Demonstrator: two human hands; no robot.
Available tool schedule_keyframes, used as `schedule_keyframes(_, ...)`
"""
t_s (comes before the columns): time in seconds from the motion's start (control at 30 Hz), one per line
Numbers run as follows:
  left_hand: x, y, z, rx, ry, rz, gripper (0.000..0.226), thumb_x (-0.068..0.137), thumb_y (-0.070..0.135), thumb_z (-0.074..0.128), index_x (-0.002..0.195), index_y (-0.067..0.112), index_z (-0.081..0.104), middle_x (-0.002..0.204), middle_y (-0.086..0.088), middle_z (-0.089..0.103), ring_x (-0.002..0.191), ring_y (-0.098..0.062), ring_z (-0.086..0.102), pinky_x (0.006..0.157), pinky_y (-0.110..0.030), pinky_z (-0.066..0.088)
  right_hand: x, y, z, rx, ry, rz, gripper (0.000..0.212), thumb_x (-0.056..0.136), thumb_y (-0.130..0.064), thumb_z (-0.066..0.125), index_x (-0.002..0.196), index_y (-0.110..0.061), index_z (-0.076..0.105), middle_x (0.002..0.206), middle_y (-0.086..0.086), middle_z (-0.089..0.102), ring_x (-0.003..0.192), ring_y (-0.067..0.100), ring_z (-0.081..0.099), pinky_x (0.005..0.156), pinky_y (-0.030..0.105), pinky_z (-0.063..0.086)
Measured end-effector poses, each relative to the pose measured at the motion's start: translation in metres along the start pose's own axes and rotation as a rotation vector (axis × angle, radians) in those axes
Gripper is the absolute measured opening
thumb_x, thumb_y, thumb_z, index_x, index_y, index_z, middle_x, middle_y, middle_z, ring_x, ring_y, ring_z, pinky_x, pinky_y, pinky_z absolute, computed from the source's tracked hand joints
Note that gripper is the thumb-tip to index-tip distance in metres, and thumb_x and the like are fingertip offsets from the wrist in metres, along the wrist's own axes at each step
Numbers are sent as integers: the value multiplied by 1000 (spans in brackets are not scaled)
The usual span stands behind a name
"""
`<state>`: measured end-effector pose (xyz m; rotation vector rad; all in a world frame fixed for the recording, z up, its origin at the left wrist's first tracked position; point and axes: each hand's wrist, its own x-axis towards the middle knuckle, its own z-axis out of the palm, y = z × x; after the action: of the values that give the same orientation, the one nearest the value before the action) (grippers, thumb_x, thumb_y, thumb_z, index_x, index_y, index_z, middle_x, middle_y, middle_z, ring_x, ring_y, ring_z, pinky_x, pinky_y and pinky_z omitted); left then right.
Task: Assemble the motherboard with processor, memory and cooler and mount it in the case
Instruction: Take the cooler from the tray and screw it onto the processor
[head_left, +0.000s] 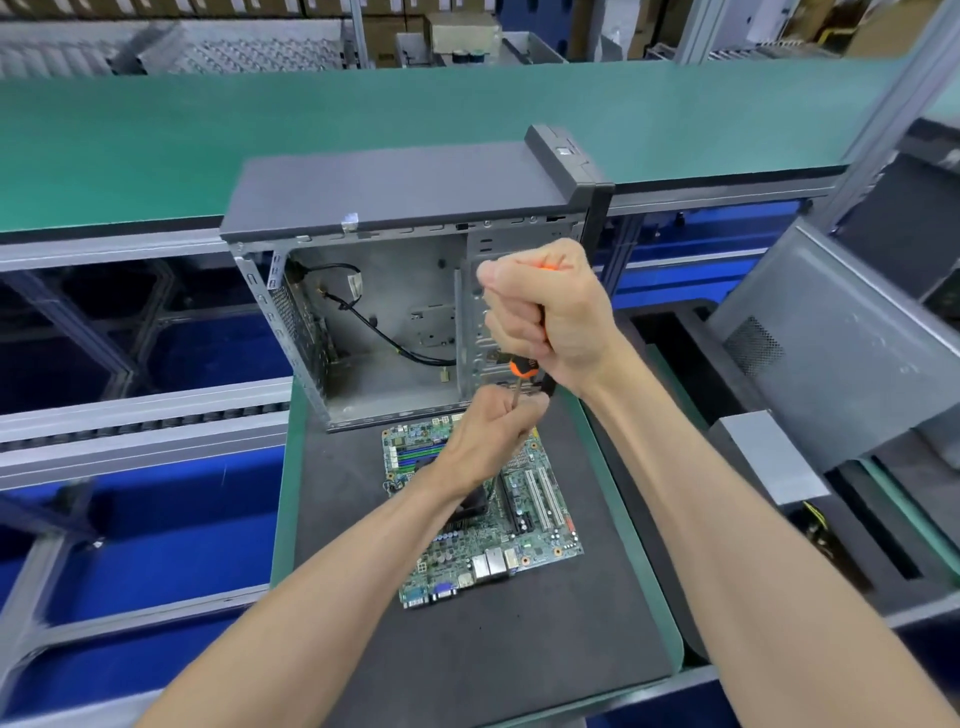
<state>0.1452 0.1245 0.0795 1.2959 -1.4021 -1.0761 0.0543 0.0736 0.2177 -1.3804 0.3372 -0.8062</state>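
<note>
A green motherboard (524, 525) lies flat on the dark foam mat (467, 649). A black cooler (475, 505) sits on it, mostly hidden under my left wrist. My right hand (545, 312) grips the orange and black handle of a screwdriver (523, 368), held upright above the board. My left hand (491, 434) pinches the screwdriver's metal shaft just below the handle, over the cooler area. The open grey computer case (374, 306) stands just behind the board, its empty interior facing me, with black cables inside.
A detached grey side panel (831, 358) leans at the right beside a small grey box (769, 457). A green conveyor shelf (311, 130) runs behind the case. Blue bins and metal rails lie to the left.
</note>
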Motion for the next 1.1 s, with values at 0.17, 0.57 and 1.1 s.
schedule_keyframes(0.17, -24, -62, -19, 901, -269, -70, 64, 77, 57, 59, 131, 27, 40, 125, 4, 43, 117, -16, 38, 106, -42, 35, -2, 3, 6, -19, 211, -60, 54, 90, -4, 57, 47, -16, 25, 43, -2, 20, 38, 12, 15, 46, 19, 18)
schedule_keyframes(0.57, -31, -109, -18, 1284, -237, 39, 49, 93, 68, 23, 82, 39, 61, 113, 24, 48, 103, -17, 36, 86, -36, 33, -8, 0, -11, -20, 101, -93, 53, 98, -13, 54, 47, -7, 42, 43, 7, 36, 36, 21, 34, 44, 24, 32)
schedule_keyframes(1.1, -32, -106, -17, 1307, -225, 56, 48, 94, 58, 28, 81, 29, 64, 99, 18, 51, 91, -17, 31, 84, -38, 38, 11, 4, 21, -186, 370, -112, 21, 68, 1, 39, 47, 0, 39, 41, 9, 27, 37, 18, 21, 41, 25, 20)
